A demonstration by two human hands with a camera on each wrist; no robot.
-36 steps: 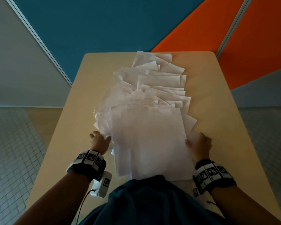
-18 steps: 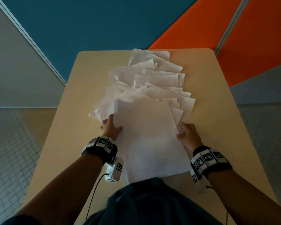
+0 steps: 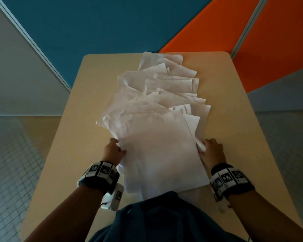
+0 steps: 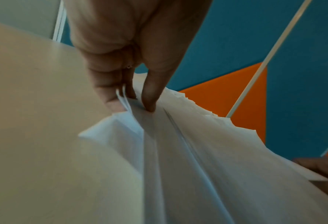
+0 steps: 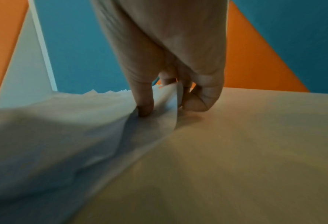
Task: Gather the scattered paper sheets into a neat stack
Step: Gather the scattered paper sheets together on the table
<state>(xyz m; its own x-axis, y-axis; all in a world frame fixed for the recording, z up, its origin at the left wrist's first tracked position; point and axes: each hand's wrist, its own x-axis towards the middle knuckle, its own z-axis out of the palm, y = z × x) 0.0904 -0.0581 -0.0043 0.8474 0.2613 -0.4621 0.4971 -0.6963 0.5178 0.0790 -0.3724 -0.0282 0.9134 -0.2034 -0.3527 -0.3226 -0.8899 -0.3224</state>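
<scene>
Several white paper sheets [image 3: 157,151] lie fanned in a loose overlapping pile from the near edge of the beige table [image 3: 73,130] to its far edge. My left hand [image 3: 114,151] pinches the pile's left edge, thumb on top and fingers under the sheets [image 4: 159,151]; the left wrist view shows this hand [image 4: 130,104] up close. At the pile's right edge my right hand [image 3: 211,149] pinches a lifted paper edge [image 5: 171,103], and the right wrist view shows this hand [image 5: 171,106] with thumb down on the sheets and fingers curled beside them.
Bare tabletop [image 3: 234,119] runs along both sides of the pile. Blue [image 3: 112,23] and orange wall panels [image 3: 217,32] stand behind the table's far edge. Grey tiled floor [image 3: 10,172] lies to the left. My dark shirt [image 3: 156,215] covers the pile's near end.
Both hands reached forward and inward along the pile's sides, then drew back toward me. The near sheets now lie more squared under the top sheet.
</scene>
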